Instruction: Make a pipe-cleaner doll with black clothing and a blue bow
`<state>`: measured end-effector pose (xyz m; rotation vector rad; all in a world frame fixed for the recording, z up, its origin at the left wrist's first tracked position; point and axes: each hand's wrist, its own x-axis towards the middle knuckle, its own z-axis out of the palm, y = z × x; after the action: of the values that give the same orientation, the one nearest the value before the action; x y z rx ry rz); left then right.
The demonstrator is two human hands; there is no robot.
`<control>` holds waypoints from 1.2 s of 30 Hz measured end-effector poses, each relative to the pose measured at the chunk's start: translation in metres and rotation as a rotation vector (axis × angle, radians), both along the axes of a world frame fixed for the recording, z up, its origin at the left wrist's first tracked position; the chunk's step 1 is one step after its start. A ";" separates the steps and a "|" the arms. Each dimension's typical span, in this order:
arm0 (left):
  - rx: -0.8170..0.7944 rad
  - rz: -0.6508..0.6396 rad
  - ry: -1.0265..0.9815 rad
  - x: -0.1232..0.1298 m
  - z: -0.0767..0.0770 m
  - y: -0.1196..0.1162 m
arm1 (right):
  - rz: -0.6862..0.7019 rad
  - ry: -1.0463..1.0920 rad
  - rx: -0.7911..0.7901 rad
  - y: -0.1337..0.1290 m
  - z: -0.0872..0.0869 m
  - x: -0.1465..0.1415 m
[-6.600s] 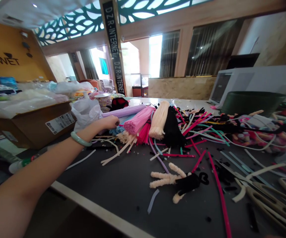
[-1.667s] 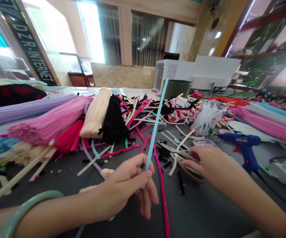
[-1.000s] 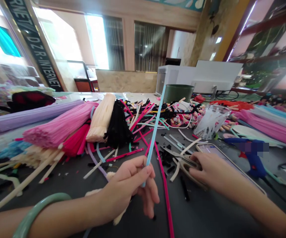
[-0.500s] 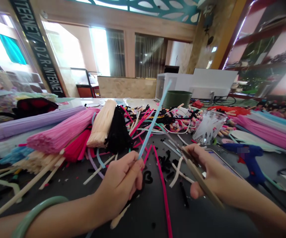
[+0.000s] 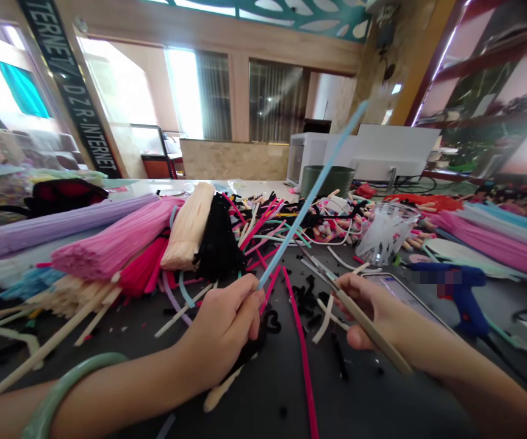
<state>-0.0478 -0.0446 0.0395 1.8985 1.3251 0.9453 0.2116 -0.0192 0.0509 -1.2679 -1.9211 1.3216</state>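
A light blue pipe cleaner [image 5: 311, 198] slants up and to the right from my left hand [image 5: 231, 329], pinched between thumb and fingers. A green bangle [image 5: 69, 384] circles that wrist. My right hand [image 5: 373, 305] is closed around scissors [image 5: 368, 329] with tan handles; their thin metal blades point up and left, below the blue pipe cleaner and apart from it. Between the hands a long crimson pipe cleaner [image 5: 302, 353] lies on the dark tabletop, near a small black curled piece [image 5: 272, 322] and black scraps [image 5: 307, 299].
Left lie bundles of purple [image 5: 62, 225], pink [image 5: 112, 241], cream [image 5: 189, 225] and black [image 5: 220, 244] pipe cleaners. At right are a clear cup of glue sticks [image 5: 385, 235], a phone [image 5: 396, 292] and a blue glue gun [image 5: 467, 292]. A green pot [image 5: 327, 181] stands behind.
The blue pipe cleaner has tilted further right, and more of its length shows above my left hand. My right hand and the scissors have shifted slightly.
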 end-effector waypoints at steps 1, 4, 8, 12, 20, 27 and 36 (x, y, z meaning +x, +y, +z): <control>-0.001 -0.008 0.012 0.000 0.000 0.000 | 0.006 0.022 -0.008 -0.001 0.001 -0.001; -0.020 -0.005 0.011 0.001 0.001 0.002 | 0.024 0.047 0.005 -0.002 0.002 -0.002; -0.082 0.029 -0.091 0.002 0.002 0.002 | 0.030 0.009 0.045 0.001 0.000 0.001; -0.182 -0.022 -0.139 0.003 0.002 0.000 | 0.044 -0.019 0.046 0.003 -0.003 0.004; -0.201 -0.065 -0.085 0.003 0.002 -0.001 | 0.052 -0.009 0.023 0.001 -0.002 0.003; -0.216 -0.042 -0.132 0.003 0.000 -0.001 | 0.048 -0.007 0.000 0.002 -0.003 0.003; -0.196 -0.059 -0.090 0.004 0.000 -0.001 | 0.022 -0.015 -0.030 -0.002 0.001 0.001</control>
<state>-0.0439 -0.0451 0.0391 1.7175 1.2540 0.8296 0.2125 -0.0213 0.0517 -1.2785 -1.9377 1.3608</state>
